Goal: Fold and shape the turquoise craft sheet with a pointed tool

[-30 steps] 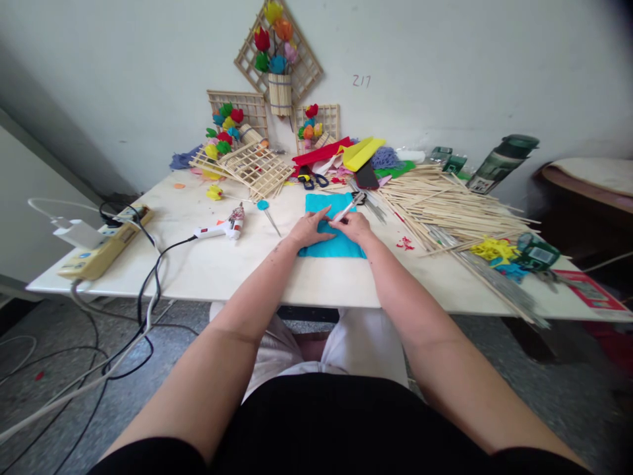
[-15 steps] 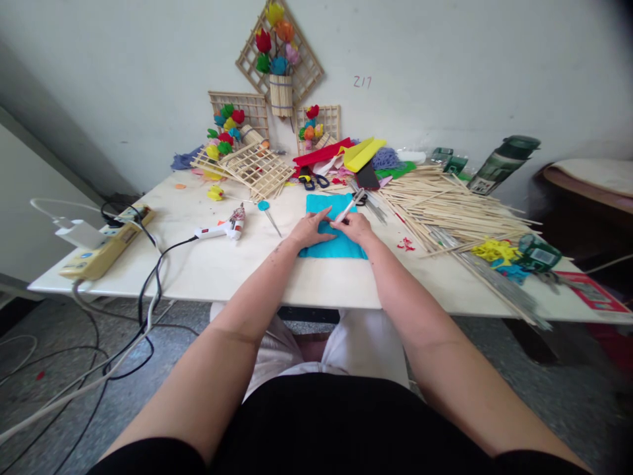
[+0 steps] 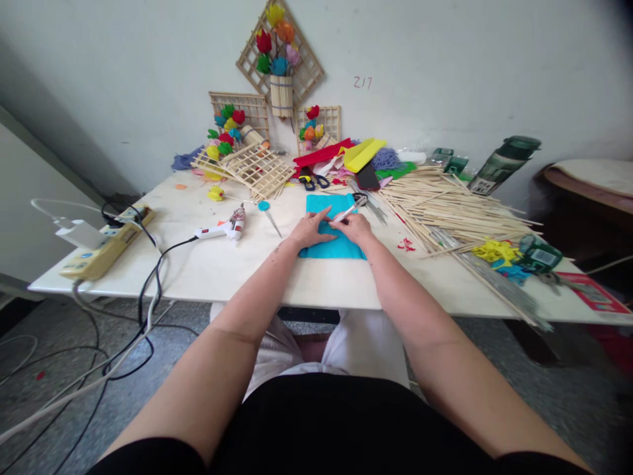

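Note:
A turquoise felt sheet [image 3: 332,247] lies flat on the white table [image 3: 237,270] in front of me. My left hand [image 3: 309,228] rests on the sheet with its fingers stretched out and pressing it down. My right hand [image 3: 355,225] is closed round a thin white pen-like tool [image 3: 346,212], whose tip touches the felt just beside my left fingertips. A white glue gun [image 3: 222,228] lies to the left of both hands.
A large heap of wooden sticks [image 3: 445,204] covers the table's right side. Black scissors [image 3: 312,179], coloured felt and stick lattices with felt flowers [image 3: 247,165] sit at the back. A power strip [image 3: 101,254] and cables lie at the left edge. A green bottle [image 3: 502,163] stands far right.
The white tool in my right hand has tipped a little lower toward the felt. My left hand stays in place on the sheet.

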Demonstrator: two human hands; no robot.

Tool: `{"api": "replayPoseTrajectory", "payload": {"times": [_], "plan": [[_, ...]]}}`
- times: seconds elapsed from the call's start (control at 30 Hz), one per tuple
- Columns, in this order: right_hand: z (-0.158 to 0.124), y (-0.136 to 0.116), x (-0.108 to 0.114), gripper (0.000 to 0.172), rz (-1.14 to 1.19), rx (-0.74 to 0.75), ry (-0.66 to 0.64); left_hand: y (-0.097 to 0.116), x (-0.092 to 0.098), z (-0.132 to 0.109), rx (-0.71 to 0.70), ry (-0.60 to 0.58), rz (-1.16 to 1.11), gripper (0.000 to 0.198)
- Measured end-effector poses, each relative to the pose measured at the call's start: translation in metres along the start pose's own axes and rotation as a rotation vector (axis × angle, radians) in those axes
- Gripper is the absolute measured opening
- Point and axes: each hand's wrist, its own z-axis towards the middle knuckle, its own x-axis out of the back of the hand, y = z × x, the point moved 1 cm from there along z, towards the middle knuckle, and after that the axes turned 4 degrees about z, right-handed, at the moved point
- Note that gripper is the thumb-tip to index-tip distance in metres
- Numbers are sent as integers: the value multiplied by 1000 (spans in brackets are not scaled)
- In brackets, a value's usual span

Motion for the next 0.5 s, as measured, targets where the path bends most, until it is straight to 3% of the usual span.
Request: {"api": "replayPoseTrajectory", "payload": {"times": [0.5], "plan": [[-1, -6, 5, 30, 8, -76, -19, -2, -1, 1, 15, 6, 2, 89]]}}
